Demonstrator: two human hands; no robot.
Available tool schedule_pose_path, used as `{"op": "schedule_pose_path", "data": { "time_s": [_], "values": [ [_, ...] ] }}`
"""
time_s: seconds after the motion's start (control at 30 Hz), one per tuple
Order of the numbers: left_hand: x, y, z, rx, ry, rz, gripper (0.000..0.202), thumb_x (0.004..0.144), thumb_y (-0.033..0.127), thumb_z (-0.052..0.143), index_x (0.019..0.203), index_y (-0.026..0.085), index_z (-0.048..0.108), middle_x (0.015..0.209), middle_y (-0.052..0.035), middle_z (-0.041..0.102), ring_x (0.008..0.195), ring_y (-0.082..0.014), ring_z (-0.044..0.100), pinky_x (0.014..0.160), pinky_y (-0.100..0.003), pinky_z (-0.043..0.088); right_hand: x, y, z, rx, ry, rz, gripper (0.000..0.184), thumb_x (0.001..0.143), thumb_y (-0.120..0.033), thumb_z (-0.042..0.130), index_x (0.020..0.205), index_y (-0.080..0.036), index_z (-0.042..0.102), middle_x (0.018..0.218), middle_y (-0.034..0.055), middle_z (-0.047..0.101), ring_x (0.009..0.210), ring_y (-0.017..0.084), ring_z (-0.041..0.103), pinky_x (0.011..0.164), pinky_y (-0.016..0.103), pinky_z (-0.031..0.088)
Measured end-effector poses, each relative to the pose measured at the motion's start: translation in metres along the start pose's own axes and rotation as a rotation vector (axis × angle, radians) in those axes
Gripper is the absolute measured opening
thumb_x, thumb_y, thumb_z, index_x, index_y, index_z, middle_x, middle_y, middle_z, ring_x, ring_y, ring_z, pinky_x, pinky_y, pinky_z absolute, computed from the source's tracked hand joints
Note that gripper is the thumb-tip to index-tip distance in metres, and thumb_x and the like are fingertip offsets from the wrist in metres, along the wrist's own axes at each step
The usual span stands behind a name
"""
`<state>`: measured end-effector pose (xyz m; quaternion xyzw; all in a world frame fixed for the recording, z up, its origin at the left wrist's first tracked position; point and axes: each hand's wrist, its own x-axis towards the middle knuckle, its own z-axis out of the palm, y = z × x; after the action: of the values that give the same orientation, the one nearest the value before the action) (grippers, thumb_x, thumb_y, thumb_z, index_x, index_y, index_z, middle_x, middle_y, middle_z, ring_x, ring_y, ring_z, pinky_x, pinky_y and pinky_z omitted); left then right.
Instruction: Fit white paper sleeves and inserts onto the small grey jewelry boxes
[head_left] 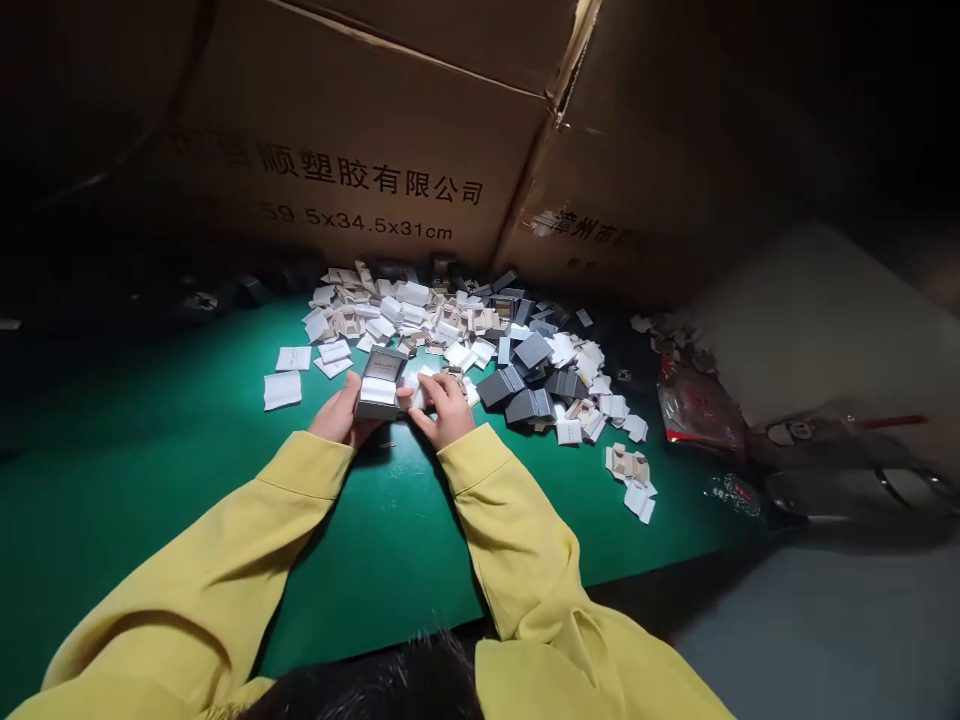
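My left hand (339, 412) is closed around a small dark grey hinged box (377, 409), lid up, with a white lining inside and printed letters under the lid. Just right of the box, my right hand (446, 408) pinches a small white folded piece (417, 390) between thumb and fingers. Its fingertips are close to the box's right side, and part of the piece is hidden by them. Beyond both hands lies a heap of white folded card inserts (409, 312). More dark grey boxes (532, 352), shut, lie at the right of the heap.
The green tabletop (187, 480) carries a few flat white pieces (283, 390) on the left. Large cardboard cartons (360, 120) stand like a wall behind the heap. At the right are a red plastic packet (697, 405) and loose inserts (630, 466).
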<state>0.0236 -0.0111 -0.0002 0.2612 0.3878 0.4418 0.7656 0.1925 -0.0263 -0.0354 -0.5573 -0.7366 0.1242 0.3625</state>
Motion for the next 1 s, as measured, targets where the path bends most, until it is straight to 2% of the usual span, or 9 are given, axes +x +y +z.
{"op": "schedule_pose_path", "data": {
  "time_s": [0.13, 0.2, 0.3, 0.37, 0.43, 0.53, 0.7, 0.83, 1.0],
  "values": [
    [-0.002, -0.001, 0.001, -0.008, -0.027, 0.063, 0.055, 0.098, 0.051, 0.037, 0.099, 0.007, 0.071, 0.095, -0.0165, 0.075, 0.100, -0.0273, 0.069, 0.090, -0.037, 0.056, 0.000, 0.005, -0.006, -0.014, 0.049, 0.025, 0.044, 0.081, -0.024, 0.064, 0.123, -0.011, 0.062, 0.118, 0.0149, 0.062, 0.112, 0.025, 0.057, 0.093, 0.033, 0.053],
    [-0.001, 0.000, -0.001, -0.003, -0.025, 0.083, 0.051, 0.095, 0.051, 0.045, 0.106, 0.007, 0.068, 0.104, -0.0183, 0.073, 0.101, -0.0298, 0.069, 0.088, -0.042, 0.058, 0.002, 0.009, -0.010, 0.034, 0.103, 0.118, 0.042, 0.078, -0.028, 0.067, 0.118, -0.015, 0.064, 0.116, 0.0128, 0.065, 0.109, 0.025, 0.058, 0.092, 0.035, 0.053],
    [-0.001, 0.001, -0.004, 0.027, -0.062, 0.073, 0.054, 0.088, 0.051, 0.059, 0.126, 0.012, 0.056, 0.120, -0.0196, 0.067, 0.099, -0.0320, 0.070, 0.077, -0.048, 0.061, 0.005, 0.012, -0.012, 0.264, 0.178, 0.315, 0.044, 0.074, -0.037, 0.070, 0.114, -0.018, 0.066, 0.104, 0.0082, 0.068, 0.090, 0.020, 0.063, 0.079, 0.032, 0.056],
    [-0.001, 0.001, -0.005, 0.051, -0.093, 0.044, 0.063, 0.081, 0.049, 0.069, 0.134, 0.018, 0.050, 0.128, -0.0190, 0.063, 0.098, -0.0318, 0.070, 0.073, -0.047, 0.062, 0.007, 0.013, -0.010, 0.494, 0.200, 0.429, 0.047, 0.072, -0.043, 0.071, 0.111, -0.018, 0.067, 0.095, 0.0057, 0.069, 0.078, 0.016, 0.061, 0.072, 0.030, 0.056],
    [-0.001, -0.001, -0.006, 0.071, -0.104, 0.033, 0.070, 0.077, 0.047, 0.074, 0.137, 0.021, 0.048, 0.131, -0.0178, 0.062, 0.098, -0.0301, 0.070, 0.073, -0.043, 0.062, 0.008, 0.011, -0.006, 0.702, 0.202, 0.490, 0.050, 0.068, -0.047, 0.073, 0.109, -0.017, 0.067, 0.092, 0.0055, 0.069, 0.075, 0.015, 0.061, 0.070, 0.029, 0.055],
    [0.001, -0.005, -0.008, 0.104, -0.080, 0.052, 0.075, 0.074, 0.045, 0.078, 0.139, 0.022, 0.049, 0.128, -0.0155, 0.064, 0.098, -0.0265, 0.069, 0.073, -0.036, 0.061, 0.007, 0.007, 0.002, 0.841, 0.179, 0.521, 0.053, 0.065, -0.048, 0.075, 0.107, -0.017, 0.067, 0.095, 0.0068, 0.071, 0.077, 0.015, 0.061, 0.070, 0.030, 0.054],
    [0.004, -0.008, -0.008, 0.128, -0.041, 0.049, 0.079, 0.063, 0.043, 0.085, 0.133, 0.020, 0.058, 0.116, -0.0127, 0.070, 0.088, -0.0234, 0.069, 0.068, -0.031, 0.060, 0.005, -0.001, 0.011, 0.660, 0.051, 0.489, 0.049, 0.070, -0.046, 0.072, 0.111, -0.020, 0.066, 0.101, 0.0077, 0.072, 0.075, 0.015, 0.061, 0.061, 0.028, 0.052],
    [0.003, -0.008, -0.006, 0.095, -0.009, 0.093, 0.074, 0.064, 0.044, 0.085, 0.130, 0.019, 0.061, 0.114, -0.0133, 0.070, 0.089, -0.0237, 0.070, 0.067, -0.029, 0.059, 0.003, -0.007, 0.009, 0.516, 0.048, 0.407, 0.046, 0.074, -0.043, 0.071, 0.113, -0.020, 0.067, 0.101, 0.0068, 0.071, 0.075, 0.015, 0.061, 0.063, 0.027, 0.053],
    [0.005, -0.007, -0.008, 0.119, -0.001, 0.074, 0.080, 0.060, 0.044, 0.087, 0.131, 0.019, 0.060, 0.119, -0.0128, 0.069, 0.094, -0.0246, 0.069, 0.069, -0.031, 0.060, 0.002, -0.013, -0.001, 0.396, 0.020, 0.368, 0.043, 0.072, -0.042, 0.073, 0.110, -0.020, 0.069, 0.095, 0.0046, 0.069, 0.077, 0.015, 0.062, 0.066, 0.027, 0.054]
  ]
}}
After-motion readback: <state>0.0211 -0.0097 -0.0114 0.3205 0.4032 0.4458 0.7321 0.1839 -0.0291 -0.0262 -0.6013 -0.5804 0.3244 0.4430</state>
